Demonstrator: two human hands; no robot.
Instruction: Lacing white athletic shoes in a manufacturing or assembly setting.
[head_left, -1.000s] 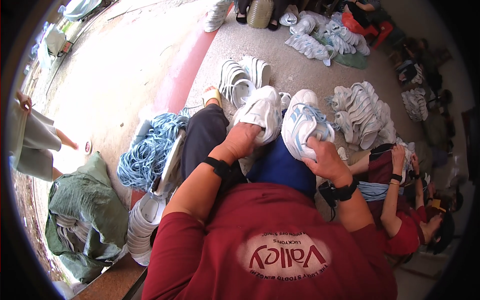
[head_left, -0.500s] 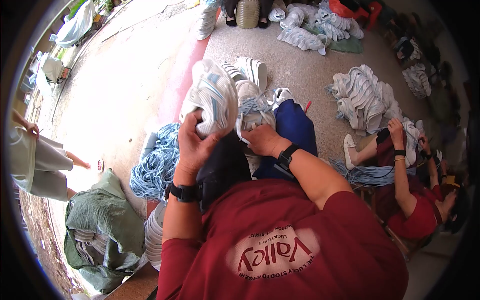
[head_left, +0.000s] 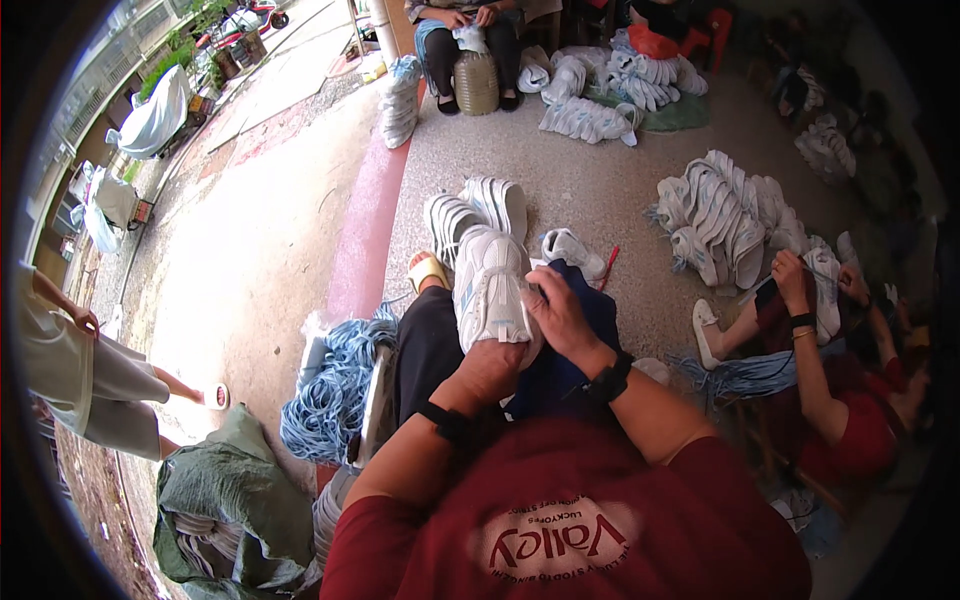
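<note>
A white sneaker upper (head_left: pixel 490 270) with pale blue trim stands above my lap, its toe pointing away from me. My left hand (head_left: pixel 492 372) is closed round its near end, the fingers partly hidden by the shoe. At its right side is my right hand (head_left: pixel 562 315), thumb and bent fingers apart, fingertips close against the shoe's edge; whether they touch cannot be made out. Just beyond stand stacked white uppers (head_left: pixel 495 203). A single white shoe (head_left: pixel 573 252) with laces lies to their right, past the dark blue cloth (head_left: pixel 590 300) over my right leg.
Light blue laces (head_left: pixel 335 390) are heaped at my left, above a green sack (head_left: pixel 235 500). A co-worker (head_left: pixel 840 410) sits at right near piled white shoes (head_left: pixel 715 215). Another person (head_left: pixel 468 45) sits ahead. Someone stands at left (head_left: pixel 90 360). A red-pink strip (head_left: pixel 365 230) crosses the floor.
The view has tilted up. My left hand has moved right and now grips the upper's near end. My right hand has left the laced shoe and risen beside the held upper.
</note>
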